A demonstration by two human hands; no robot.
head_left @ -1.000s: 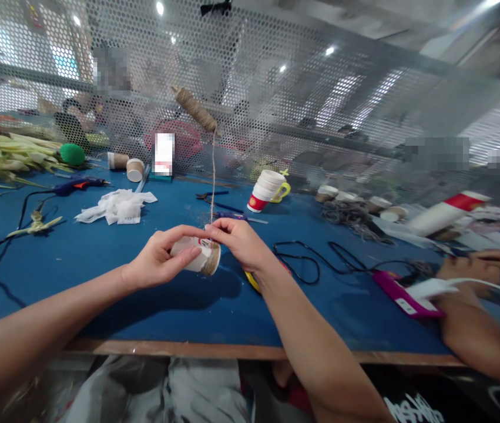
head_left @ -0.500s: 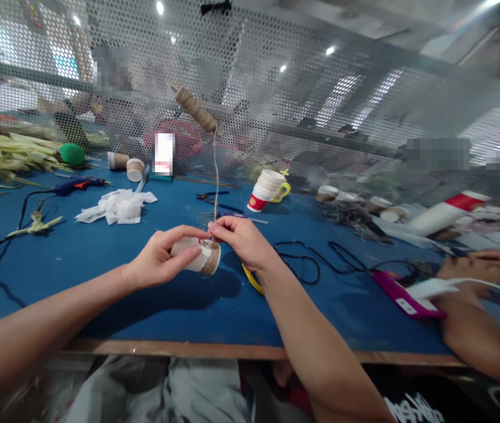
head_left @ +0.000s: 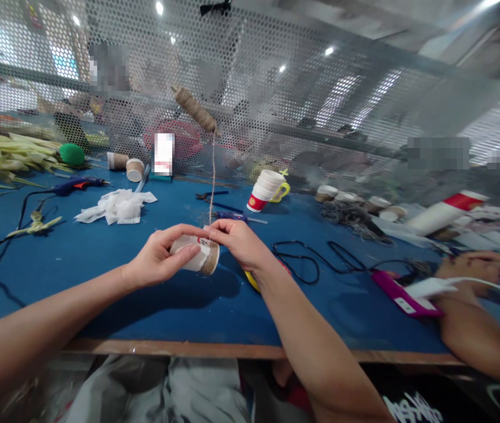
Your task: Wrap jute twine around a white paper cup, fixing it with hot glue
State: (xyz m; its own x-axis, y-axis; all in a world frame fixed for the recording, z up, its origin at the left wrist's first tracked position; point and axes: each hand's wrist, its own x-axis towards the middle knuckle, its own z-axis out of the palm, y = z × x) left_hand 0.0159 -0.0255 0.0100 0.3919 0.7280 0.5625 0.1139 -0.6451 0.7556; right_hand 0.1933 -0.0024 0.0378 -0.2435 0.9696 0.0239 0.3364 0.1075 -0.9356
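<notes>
My left hand [head_left: 157,258] grips a white paper cup [head_left: 190,255] lying on its side above the blue table [head_left: 100,258]; its right end is wrapped in brown twine. My right hand [head_left: 238,241] pinches the twine strand [head_left: 212,176] at the cup's wrapped end. The strand runs straight up to a twine spool [head_left: 194,108] hanging on the perforated metal screen [head_left: 276,88]. A yellow ring-shaped object [head_left: 252,282] lies partly hidden under my right wrist.
On the table lie a blue glue gun [head_left: 76,185], white gauze [head_left: 117,205], scissors [head_left: 214,197], a stack of cups [head_left: 265,191], black cable [head_left: 315,261] and a pink glue gun [head_left: 403,294]. Another person's hands [head_left: 470,276] work at the right. Pale leaves [head_left: 3,155] lie far left.
My right hand shifted slightly around the cup's end while keeping its pinch on the twine; the strand swayed a little. The left hand and cup stayed in place.
</notes>
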